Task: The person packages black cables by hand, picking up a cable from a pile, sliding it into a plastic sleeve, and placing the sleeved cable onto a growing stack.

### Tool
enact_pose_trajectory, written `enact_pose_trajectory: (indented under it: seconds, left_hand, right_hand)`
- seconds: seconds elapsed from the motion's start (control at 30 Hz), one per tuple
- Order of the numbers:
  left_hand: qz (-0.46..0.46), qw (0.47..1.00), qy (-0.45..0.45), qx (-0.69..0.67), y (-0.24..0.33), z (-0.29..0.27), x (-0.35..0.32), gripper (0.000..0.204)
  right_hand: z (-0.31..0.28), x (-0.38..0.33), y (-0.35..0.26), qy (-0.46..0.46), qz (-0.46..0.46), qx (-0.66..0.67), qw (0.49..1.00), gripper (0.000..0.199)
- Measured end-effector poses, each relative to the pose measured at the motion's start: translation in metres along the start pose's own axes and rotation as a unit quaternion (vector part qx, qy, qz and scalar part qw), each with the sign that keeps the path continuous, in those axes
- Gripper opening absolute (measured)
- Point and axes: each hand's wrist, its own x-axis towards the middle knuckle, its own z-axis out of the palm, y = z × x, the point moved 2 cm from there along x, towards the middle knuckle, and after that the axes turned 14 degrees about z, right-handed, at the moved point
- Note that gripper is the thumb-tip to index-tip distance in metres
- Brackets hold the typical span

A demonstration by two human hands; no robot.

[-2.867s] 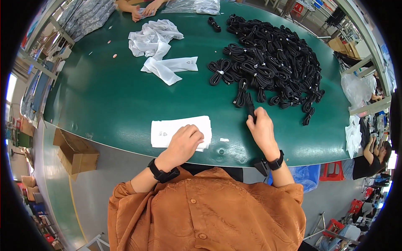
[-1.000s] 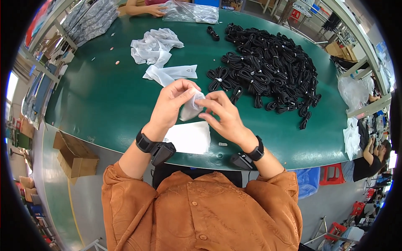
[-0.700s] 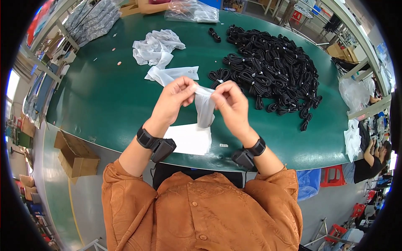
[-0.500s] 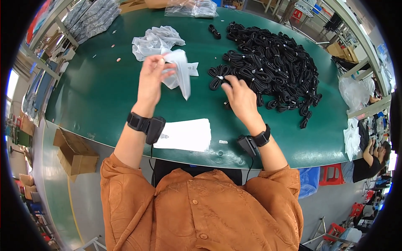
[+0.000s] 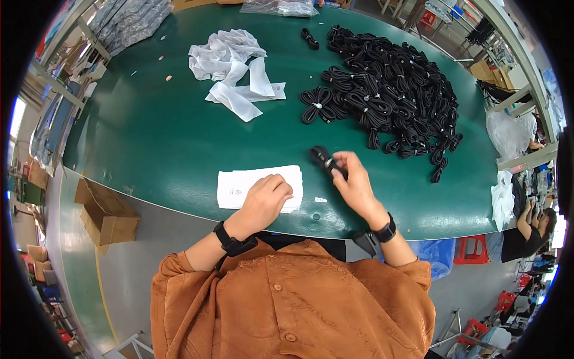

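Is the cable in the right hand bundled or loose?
Bundled. The cable in the right hand is a short black coil bound at its middle, lying on the table.

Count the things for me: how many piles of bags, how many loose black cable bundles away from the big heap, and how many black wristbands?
Bag piles: 2, flat stack and crumpled pile
Loose cable bundles: 3
Wristbands: 2
Total: 7

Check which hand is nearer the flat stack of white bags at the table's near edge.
Left. The left hand rests on the stack of white bags, covering its right part. The right hand is off to the stack's right, apart from it, gripping a black cable bundle.
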Motion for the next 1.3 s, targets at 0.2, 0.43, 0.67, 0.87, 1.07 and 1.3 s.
enact_pose_trajectory:
  seconds: [0.2, 0.43, 0.67, 0.87, 1.07, 1.3]
  left_hand:
    - [-0.146, 0.982, 0.061, -0.105, -0.005, 0.000, -0.005, 0.010]
    - [-0.246, 0.946, 0.067, -0.203, -0.011, -0.001, -0.009, 0.008]
    - [-0.062, 0.988, 0.058, -0.128, 0.007, -0.008, 0.008, 0.010]
    - [-0.064, 0.988, 0.073, -0.120, 0.001, -0.021, 0.020, 0.009]
    - [-0.149, 0.943, 0.122, -0.270, -0.022, -0.038, 0.031, 0.008]
    - [-0.225, 0.852, 0.286, -0.376, -0.093, -0.096, 0.057, 0.015]
  right_hand:
    - [-0.004, -0.047, -0.034, -0.010, -0.136, -0.061, 0.989, 0.038]
    - [-0.008, -0.061, -0.037, 0.017, -0.270, -0.220, 0.937, 0.038]
    - [0.011, -0.049, -0.020, -0.148, -0.087, 0.016, 0.985, 0.034]
    - [0.025, -0.039, -0.030, -0.113, -0.135, 0.052, 0.983, 0.033]
    - [0.020, -0.031, -0.062, -0.090, -0.146, 0.127, 0.977, 0.042]
    - [-0.034, 0.059, -0.047, 0.303, -0.211, -0.221, 0.903, 0.042]
